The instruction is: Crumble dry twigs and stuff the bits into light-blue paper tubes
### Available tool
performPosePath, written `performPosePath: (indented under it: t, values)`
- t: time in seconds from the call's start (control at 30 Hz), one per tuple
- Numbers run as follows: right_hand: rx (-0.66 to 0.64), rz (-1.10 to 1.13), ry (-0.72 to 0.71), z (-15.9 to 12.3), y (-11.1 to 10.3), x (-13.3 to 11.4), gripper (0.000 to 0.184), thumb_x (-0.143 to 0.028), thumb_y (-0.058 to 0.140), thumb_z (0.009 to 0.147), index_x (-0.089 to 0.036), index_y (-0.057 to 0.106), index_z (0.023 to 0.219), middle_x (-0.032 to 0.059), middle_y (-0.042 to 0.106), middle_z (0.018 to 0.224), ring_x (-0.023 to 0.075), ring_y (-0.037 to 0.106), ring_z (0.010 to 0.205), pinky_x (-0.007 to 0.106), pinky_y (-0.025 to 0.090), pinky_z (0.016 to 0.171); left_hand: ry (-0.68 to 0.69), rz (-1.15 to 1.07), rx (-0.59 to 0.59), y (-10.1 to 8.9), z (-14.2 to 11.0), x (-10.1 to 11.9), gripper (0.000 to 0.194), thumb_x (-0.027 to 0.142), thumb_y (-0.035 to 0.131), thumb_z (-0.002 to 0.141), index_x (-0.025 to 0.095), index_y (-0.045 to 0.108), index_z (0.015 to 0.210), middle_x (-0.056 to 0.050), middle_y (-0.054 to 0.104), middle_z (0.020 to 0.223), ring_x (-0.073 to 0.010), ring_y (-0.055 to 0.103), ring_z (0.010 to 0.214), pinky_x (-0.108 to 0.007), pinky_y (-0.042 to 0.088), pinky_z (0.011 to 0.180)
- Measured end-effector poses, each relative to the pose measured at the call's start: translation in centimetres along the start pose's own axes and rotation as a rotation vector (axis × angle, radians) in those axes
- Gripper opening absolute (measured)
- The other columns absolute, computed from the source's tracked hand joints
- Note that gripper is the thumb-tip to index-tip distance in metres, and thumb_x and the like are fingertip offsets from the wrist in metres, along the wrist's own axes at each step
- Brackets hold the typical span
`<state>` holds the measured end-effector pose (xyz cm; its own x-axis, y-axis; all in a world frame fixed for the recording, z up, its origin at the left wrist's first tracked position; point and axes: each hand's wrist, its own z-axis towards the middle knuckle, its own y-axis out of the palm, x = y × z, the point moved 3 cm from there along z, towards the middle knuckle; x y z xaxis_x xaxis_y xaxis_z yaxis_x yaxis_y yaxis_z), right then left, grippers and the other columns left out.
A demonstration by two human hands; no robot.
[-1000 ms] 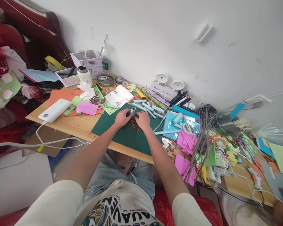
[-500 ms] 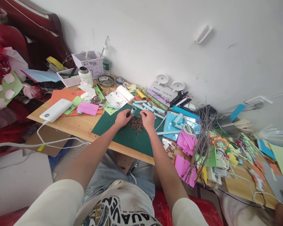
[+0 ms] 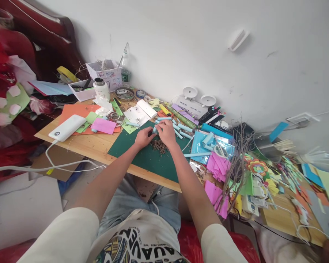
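Note:
My left hand [image 3: 144,137] is closed around a short light-blue paper tube [image 3: 155,129], held upright over the green cutting mat [image 3: 131,153]. At the tube's top is my right hand [image 3: 166,132], its fingers bent and drawn together; whatever they pinch is too small to make out. Just below both hands lies a heap of brown crumbly bits [image 3: 159,147] on the mat. Several more light-blue tubes [image 3: 185,128] are scattered behind my right hand.
A white power bank [image 3: 67,128] with a cable lies at the left table edge. Behind it stand a white bottle [image 3: 101,88] and an open box [image 3: 108,76]. To the right are pink crepe paper [image 3: 218,166], dry twigs [image 3: 237,157] and a blue packet [image 3: 200,146].
My right hand has moved left and up, from above the brown heap to the tube's opening. My left hand still holds the tube in about the same place.

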<state>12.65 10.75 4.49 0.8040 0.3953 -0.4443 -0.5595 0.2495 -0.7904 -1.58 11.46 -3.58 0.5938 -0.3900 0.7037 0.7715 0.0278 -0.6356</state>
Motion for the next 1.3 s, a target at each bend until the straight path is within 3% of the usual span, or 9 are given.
performPosePath:
  t: [0.13, 0.2, 0.3, 0.4, 0.67, 0.87, 1.0, 1.17, 1.3]
  values:
    - [0.094, 0.047, 0.189, -0.6, -0.3, 2.4, 0.038, -0.033, 0.040, 0.099, -0.017, 0.074, 0.094, 0.0099, 0.069, 0.099, 0.0221, 0.062, 0.094, 0.034, 0.048, 0.089, -0.014, -0.028, -0.014, 0.0, 0.0, 0.0, 0.019, 0.040, 0.060, 0.087, 0.022, 0.062, 0.093, -0.003, 0.069, 0.087, -0.0191, 0.062, 0.078, -0.028, 0.041, 0.066]
    - [-0.004, -0.009, 0.286, -1.1, 0.2, 3.4, 0.031, -0.031, 0.046, 0.096, -0.016, 0.073, 0.103, 0.0103, 0.071, 0.099, 0.0229, 0.063, 0.091, 0.034, 0.049, 0.086, -0.024, -0.031, -0.018, 0.0, 0.0, 0.0, 0.021, 0.042, 0.059, 0.088, 0.022, 0.063, 0.093, -0.003, 0.070, 0.088, -0.0197, 0.063, 0.079, -0.028, 0.042, 0.067]
    - [-0.221, -0.160, 0.251, -2.0, 1.6, 3.9, 0.029, -0.029, 0.061, 0.088, -0.016, 0.073, 0.111, 0.0127, 0.072, 0.105, 0.0280, 0.061, 0.102, 0.036, 0.048, 0.087, -0.038, -0.035, -0.012, -0.1, 0.0, 0.1, 0.022, 0.043, 0.059, 0.088, 0.022, 0.063, 0.093, -0.003, 0.070, 0.089, -0.0193, 0.063, 0.078, -0.028, 0.043, 0.068]
    - [-0.262, -0.248, 0.211, -2.8, 2.4, 3.7, 0.023, -0.022, 0.057, 0.089, -0.018, 0.076, 0.100, 0.0135, 0.072, 0.103, 0.0286, 0.059, 0.106, 0.037, 0.046, 0.090, -0.047, -0.027, -0.008, -0.3, 0.0, 0.4, 0.021, 0.042, 0.060, 0.088, 0.022, 0.064, 0.092, -0.003, 0.070, 0.088, -0.0187, 0.062, 0.077, -0.028, 0.043, 0.068]
    - [0.137, 0.322, 0.323, -1.9, -1.0, 1.7, 0.023, -0.032, 0.055, 0.089, -0.018, 0.073, 0.095, 0.0073, 0.075, 0.092, 0.0221, 0.068, 0.084, 0.034, 0.053, 0.081, -0.029, -0.061, -0.018, -0.2, -0.1, 0.2, 0.023, 0.044, 0.058, 0.088, 0.022, 0.063, 0.092, -0.003, 0.069, 0.088, -0.0189, 0.062, 0.078, -0.028, 0.044, 0.069]
    - [0.097, 0.244, 0.198, -0.2, -0.6, -0.2, 0.016, -0.030, 0.057, 0.089, -0.020, 0.070, 0.090, 0.0055, 0.071, 0.085, 0.0219, 0.063, 0.084, 0.035, 0.052, 0.082, -0.025, -0.046, -0.022, -0.2, -0.1, 0.2, 0.020, 0.041, 0.058, 0.087, 0.022, 0.062, 0.092, -0.003, 0.068, 0.086, -0.0181, 0.059, 0.074, -0.027, 0.042, 0.067]
    - [0.019, 0.001, 0.020, -0.4, -0.1, -0.3, 0.027, -0.027, 0.048, 0.094, -0.020, 0.073, 0.085, 0.0111, 0.067, 0.109, 0.0276, 0.053, 0.109, 0.043, 0.044, 0.098, -0.024, -0.014, -0.006, -0.3, 0.0, 0.3, 0.019, 0.040, 0.059, 0.086, 0.021, 0.062, 0.089, -0.002, 0.066, 0.082, -0.0172, 0.056, 0.070, -0.027, 0.039, 0.064]
    - [0.104, -0.037, -0.021, -0.9, -1.1, -0.6, 0.032, -0.024, 0.042, 0.096, -0.019, 0.073, 0.097, 0.0122, 0.062, 0.118, 0.0265, 0.048, 0.118, 0.042, 0.039, 0.105, -0.019, -0.016, -0.013, -0.2, 0.0, 0.2, 0.021, 0.040, 0.058, 0.086, 0.021, 0.062, 0.093, -0.003, 0.068, 0.085, -0.0174, 0.057, 0.073, -0.027, 0.039, 0.064]
    - [-0.104, -0.120, -0.005, -1.0, -0.7, -1.2, 0.025, -0.029, 0.052, 0.092, -0.020, 0.074, 0.100, 0.0116, 0.062, 0.124, 0.0296, 0.045, 0.122, 0.045, 0.038, 0.106, -0.017, -0.010, 0.003, -0.1, 0.0, 0.0, 0.017, 0.037, 0.055, 0.088, 0.022, 0.063, 0.092, -0.003, 0.067, 0.082, -0.0174, 0.058, 0.072, -0.027, 0.041, 0.065]
